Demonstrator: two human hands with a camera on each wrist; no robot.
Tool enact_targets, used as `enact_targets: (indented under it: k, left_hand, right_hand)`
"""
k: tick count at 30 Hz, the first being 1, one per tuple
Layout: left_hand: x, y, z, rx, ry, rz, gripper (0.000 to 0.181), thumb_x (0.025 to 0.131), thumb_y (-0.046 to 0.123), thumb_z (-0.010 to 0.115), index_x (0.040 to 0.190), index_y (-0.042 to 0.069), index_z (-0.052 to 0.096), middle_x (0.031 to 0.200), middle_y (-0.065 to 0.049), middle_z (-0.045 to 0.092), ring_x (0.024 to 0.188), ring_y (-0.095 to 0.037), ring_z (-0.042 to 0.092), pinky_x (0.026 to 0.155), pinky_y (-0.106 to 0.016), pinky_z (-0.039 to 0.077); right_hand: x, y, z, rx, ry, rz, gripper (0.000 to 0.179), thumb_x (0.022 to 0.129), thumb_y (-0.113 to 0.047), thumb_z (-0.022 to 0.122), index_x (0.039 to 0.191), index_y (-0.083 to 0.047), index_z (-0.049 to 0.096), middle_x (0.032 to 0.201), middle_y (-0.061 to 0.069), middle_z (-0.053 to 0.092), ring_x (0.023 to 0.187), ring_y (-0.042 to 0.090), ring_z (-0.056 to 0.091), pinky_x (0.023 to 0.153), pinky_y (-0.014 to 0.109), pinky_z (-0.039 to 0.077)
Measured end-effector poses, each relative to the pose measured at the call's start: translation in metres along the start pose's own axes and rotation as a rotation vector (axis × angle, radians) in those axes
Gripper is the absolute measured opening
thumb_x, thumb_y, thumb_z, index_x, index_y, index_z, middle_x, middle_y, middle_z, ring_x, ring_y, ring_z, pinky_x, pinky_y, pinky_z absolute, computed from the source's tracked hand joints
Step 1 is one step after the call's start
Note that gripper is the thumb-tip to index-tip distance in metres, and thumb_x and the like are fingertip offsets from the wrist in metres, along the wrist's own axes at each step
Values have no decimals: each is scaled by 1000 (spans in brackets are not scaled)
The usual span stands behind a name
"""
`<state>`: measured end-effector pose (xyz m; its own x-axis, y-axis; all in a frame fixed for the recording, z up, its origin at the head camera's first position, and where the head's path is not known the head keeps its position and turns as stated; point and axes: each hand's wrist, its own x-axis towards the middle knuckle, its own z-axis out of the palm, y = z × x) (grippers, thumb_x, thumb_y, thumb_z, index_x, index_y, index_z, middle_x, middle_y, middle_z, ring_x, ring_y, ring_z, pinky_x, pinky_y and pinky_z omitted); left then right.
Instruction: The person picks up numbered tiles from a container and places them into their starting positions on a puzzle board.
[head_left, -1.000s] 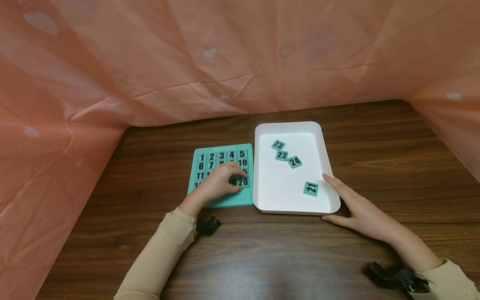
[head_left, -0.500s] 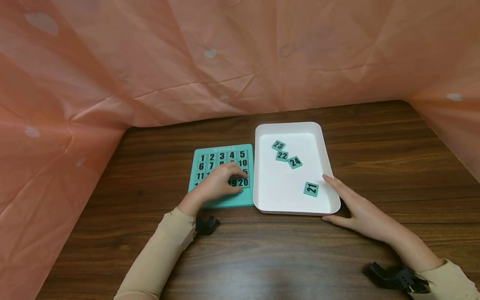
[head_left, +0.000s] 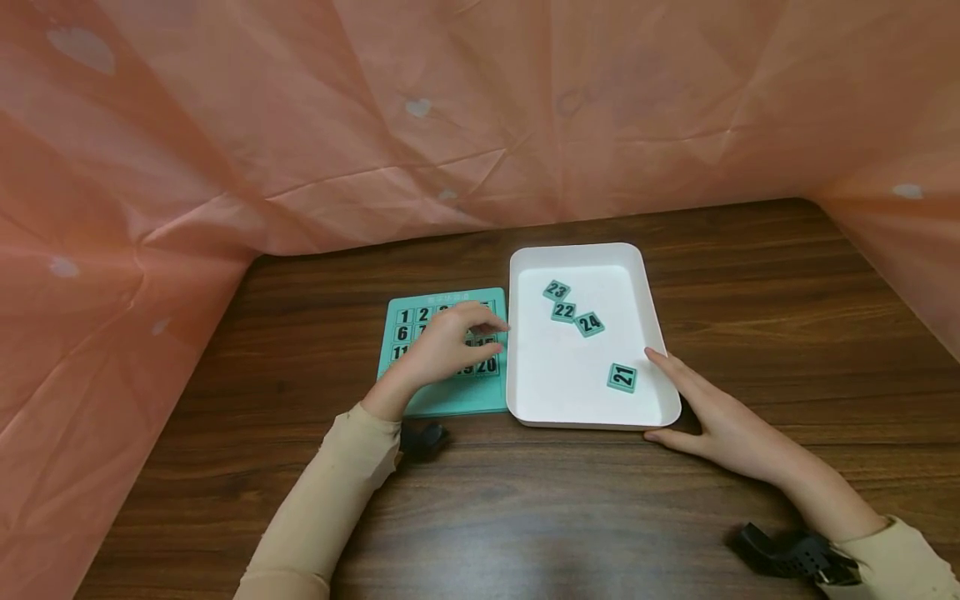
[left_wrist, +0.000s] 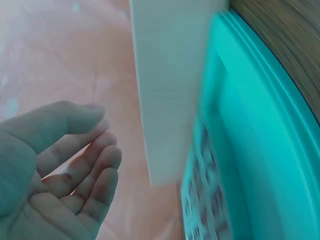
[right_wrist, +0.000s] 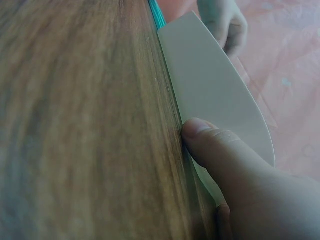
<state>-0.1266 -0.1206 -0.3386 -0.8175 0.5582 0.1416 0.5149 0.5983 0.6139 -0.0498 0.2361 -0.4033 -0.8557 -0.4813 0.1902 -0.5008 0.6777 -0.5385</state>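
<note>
Above a turquoise number board [head_left: 459, 403] hovers my left hand [head_left: 456, 335], thumb and fingers loosely bent with a gap between them. In the left wrist view that hand [left_wrist: 65, 165] holds nothing. Numbered tiles fill the board's upper rows, though the hand hides several; its bottom row is a bare turquoise strip. My right hand [head_left: 712, 418] touches the near right corner of a white tray [head_left: 585, 422], fingers along the right side. Its thumb rests against the front wall, seen in the right wrist view. Inside the tray lie tiles 23 [head_left: 557, 290], 22 [head_left: 563, 312], 24 [head_left: 589, 324] and 21 [head_left: 622, 377].
The tray stands right against the board's right edge on a dark wooden table [head_left: 555, 508]. A pink cloth [head_left: 480, 125] hangs behind the table and along both sides. A black strap [head_left: 795, 557] is on the right wrist.
My left hand has lifted off the lower rows of the board and shifted slightly up and right toward the tray. The right hand, tray and its tiles stay put.
</note>
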Motion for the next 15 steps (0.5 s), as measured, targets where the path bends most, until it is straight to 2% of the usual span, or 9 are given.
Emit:
enact_targets:
  k: [4, 9, 15]
  left_hand:
    - [13, 17, 10, -27, -4, 24, 23, 87, 10, 70, 109, 2, 69, 105, -11, 63, 95, -24, 58, 84, -36, 49]
    - [31, 43, 29, -41, -38, 59, 22, 87, 9, 70, 108, 1, 69, 105, -11, 64, 94, -19, 57, 87, -29, 47]
    - [48, 68, 60, -4, -49, 71, 18, 85, 10, 72, 101, 3, 70, 95, -5, 64, 87, -10, 54, 78, -16, 43]
  right_hand:
    - [1, 0, 1, 2, 0, -1, 99, 78, -35, 79, 154, -20, 18, 151, 20, 28, 130, 42, 36, 88, 58, 41]
    - [1, -1, 1, 8, -5, 11, 98, 79, -36, 79, 154, -20, 18, 151, 21, 28, 130, 43, 36, 89, 58, 40]
    - [3, -1, 2, 29, -17, 11, 97, 80, -35, 78, 154, -20, 17, 151, 22, 26, 130, 45, 35, 90, 60, 39]
